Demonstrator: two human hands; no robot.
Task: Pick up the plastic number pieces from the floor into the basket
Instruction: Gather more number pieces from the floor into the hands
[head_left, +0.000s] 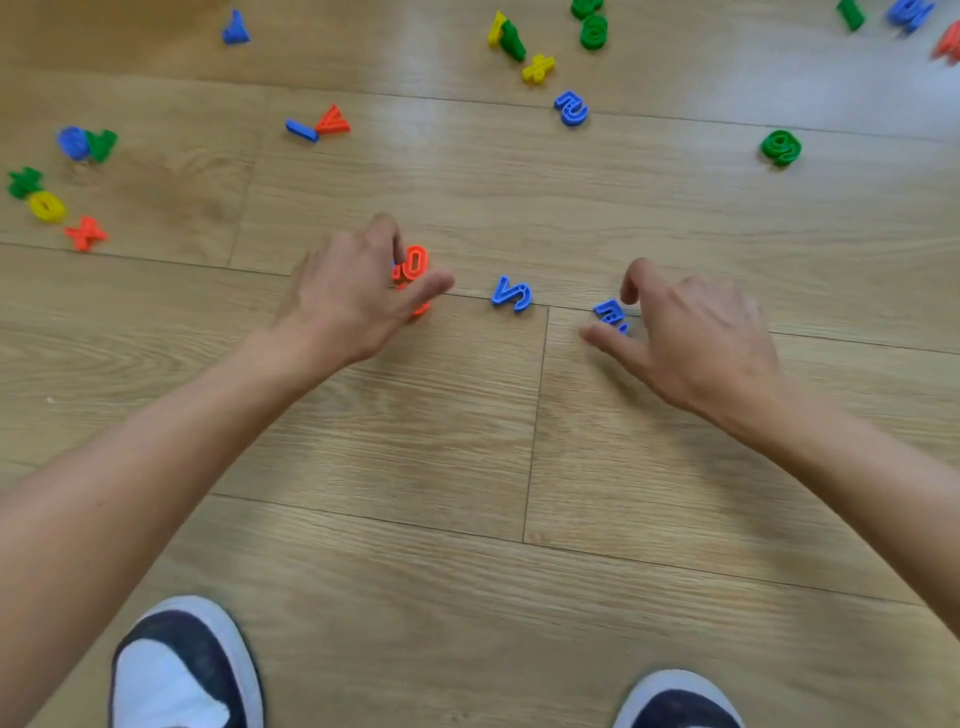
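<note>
Coloured plastic number pieces lie scattered over a wooden floor (467, 441). My left hand (353, 291) grips orange pieces (413, 262), a zero showing between thumb and fingers, with more orange peeking out under the fingers. A blue 5 (511, 293) lies flat between both hands. My right hand (691, 338) hovers with thumb and forefinger spread around a blue piece (612, 314) on the floor; it is partly hidden by the fingers. No basket is in view.
More pieces lie further off: a blue 2 (571, 108), a green 9 (781, 147), an orange 7 with a blue bar (319, 124), a yellow zero (47, 206), an orange x (85, 234). My two shoes (182, 670) stand at the bottom edge.
</note>
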